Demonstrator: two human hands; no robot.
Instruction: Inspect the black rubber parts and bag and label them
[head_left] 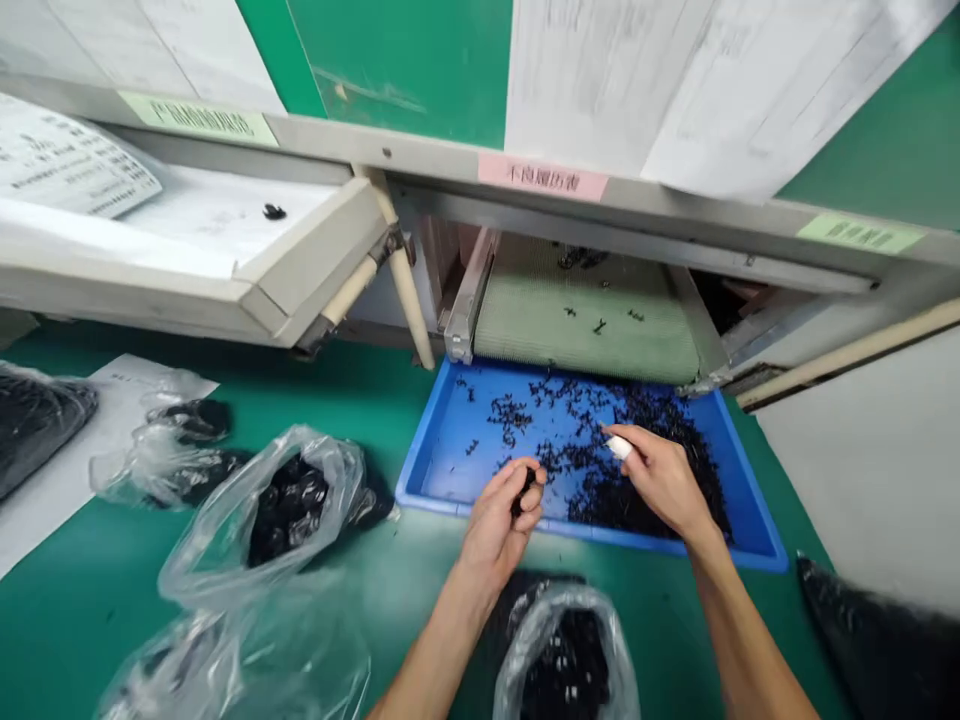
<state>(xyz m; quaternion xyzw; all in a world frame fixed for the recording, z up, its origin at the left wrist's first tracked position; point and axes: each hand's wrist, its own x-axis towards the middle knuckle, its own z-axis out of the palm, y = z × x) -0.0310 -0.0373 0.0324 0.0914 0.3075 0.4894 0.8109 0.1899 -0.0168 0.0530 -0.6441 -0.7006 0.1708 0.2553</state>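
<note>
A blue tray (450, 470) lies on the green table, holding many small black parts (645, 440), thickest on its right side. My left hand (502, 510) hovers over the tray's front edge, fingers curled round a few black parts. My right hand (660, 475) rests in the pile, fingers together, with a white cover on one fingertip (619, 447); whether it holds anything is hidden. A clear bag of black parts (566, 650) sits open just below my hands.
A green conveyor belt (585, 320) carries a few black parts down to the tray. Several clear plastic bags of black parts (285, 500) lie to the left. A pale machine housing (187, 260) stands at the back left. Papers hang on the green wall above.
</note>
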